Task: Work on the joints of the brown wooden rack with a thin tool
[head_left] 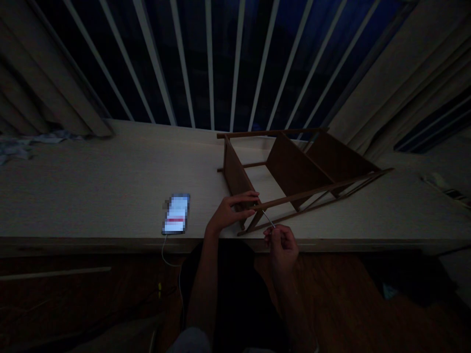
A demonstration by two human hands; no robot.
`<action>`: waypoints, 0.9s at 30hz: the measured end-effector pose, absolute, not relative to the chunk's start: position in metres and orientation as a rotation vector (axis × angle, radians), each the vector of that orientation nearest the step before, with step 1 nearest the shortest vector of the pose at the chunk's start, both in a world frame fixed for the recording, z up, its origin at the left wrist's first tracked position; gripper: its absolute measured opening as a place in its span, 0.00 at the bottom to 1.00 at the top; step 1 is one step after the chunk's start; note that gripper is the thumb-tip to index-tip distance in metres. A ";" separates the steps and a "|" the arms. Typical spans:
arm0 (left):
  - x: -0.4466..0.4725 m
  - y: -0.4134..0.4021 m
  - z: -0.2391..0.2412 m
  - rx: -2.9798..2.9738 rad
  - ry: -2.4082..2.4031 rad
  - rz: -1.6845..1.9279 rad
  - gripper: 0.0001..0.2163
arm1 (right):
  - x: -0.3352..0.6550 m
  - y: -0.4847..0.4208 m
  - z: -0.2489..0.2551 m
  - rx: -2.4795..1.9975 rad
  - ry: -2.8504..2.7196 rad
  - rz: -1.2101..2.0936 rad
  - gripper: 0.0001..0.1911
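A brown wooden shelf rack (290,169) with several boards lies on its side on the pale window ledge. My left hand (226,213) grips its near left corner, with fingers over the end board and thumb by the rail. My right hand (283,247) is closed around a thin metal rod-shaped tool (269,219), possibly a hex key. The tool slants up to the left, and its tip meets the rack's frame near my left fingertips. My right fingers hide its lower end, and the dim light hides any screw at the tip.
A lit phone (177,214) lies on the ledge (110,196) left of my hands, its white cable (164,252) hanging over the front edge. White window bars (209,63) rise behind the rack. Curtains (44,73) hang on both sides. Dark wooden floor (331,294) lies below.
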State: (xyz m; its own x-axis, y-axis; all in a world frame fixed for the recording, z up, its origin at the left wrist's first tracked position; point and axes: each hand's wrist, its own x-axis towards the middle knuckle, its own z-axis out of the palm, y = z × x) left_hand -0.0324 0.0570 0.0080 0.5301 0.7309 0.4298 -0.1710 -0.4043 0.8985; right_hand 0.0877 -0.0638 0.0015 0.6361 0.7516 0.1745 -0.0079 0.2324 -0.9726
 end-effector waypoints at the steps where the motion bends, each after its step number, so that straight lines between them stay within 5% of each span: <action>1: -0.032 0.057 0.008 1.714 0.475 1.070 0.16 | 0.088 -0.064 0.002 -1.236 -0.738 0.590 0.15; 27: -0.032 0.058 0.009 1.714 0.466 1.062 0.16 | 0.091 -0.070 -0.010 -1.168 -0.835 0.566 0.10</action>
State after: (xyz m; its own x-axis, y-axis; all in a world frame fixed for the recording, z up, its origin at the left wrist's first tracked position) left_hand -0.0323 0.0577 0.0086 0.5356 0.7266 0.4303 -0.1748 -0.4031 0.8983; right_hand 0.0914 -0.0696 -0.0103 0.5844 0.7649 0.2709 0.0319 0.3119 -0.9496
